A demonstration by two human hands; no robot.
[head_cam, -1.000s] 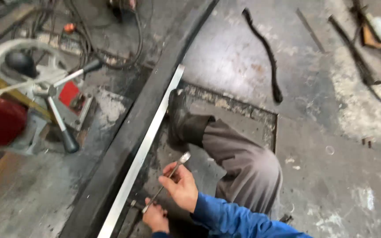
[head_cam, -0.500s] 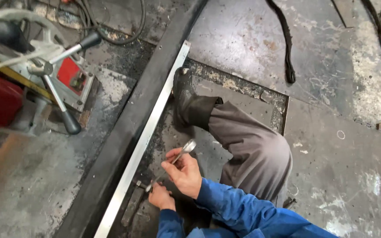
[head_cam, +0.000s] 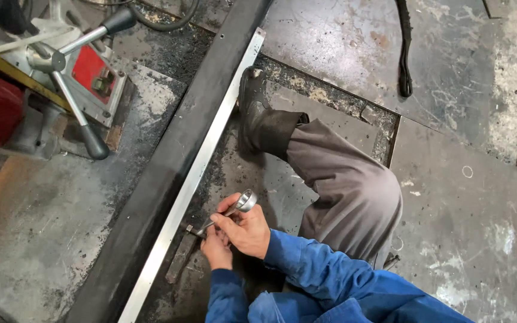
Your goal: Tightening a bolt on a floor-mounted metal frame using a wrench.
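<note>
My right hand (head_cam: 248, 230) grips a shiny metal ratchet wrench (head_cam: 234, 210), its round head pointing up and right. My left hand (head_cam: 216, 246) sits just below and left of it, fingers closed around the wrench's lower end near a small dark bolt (head_cam: 191, 229). Both hands work beside a long bright metal strip (head_cam: 194, 173) that runs along a black steel beam (head_cam: 178, 152). My sleeves are blue. My bent leg in grey trousers (head_cam: 342, 191) and a black boot (head_cam: 251, 98) lie to the right of the strip.
A magnetic drill with a red body (head_cam: 94, 75) and black-knobbed handles (head_cam: 82, 128) stands at the upper left. A dark flat bar (head_cam: 181, 258) lies on the floor by the strip. A black strap (head_cam: 404, 48) lies on the steel floor plates at the top.
The view has shifted closer over the hands. The wrench handle has swung a little, its head now higher and to the right. Both hands stay on it.
</note>
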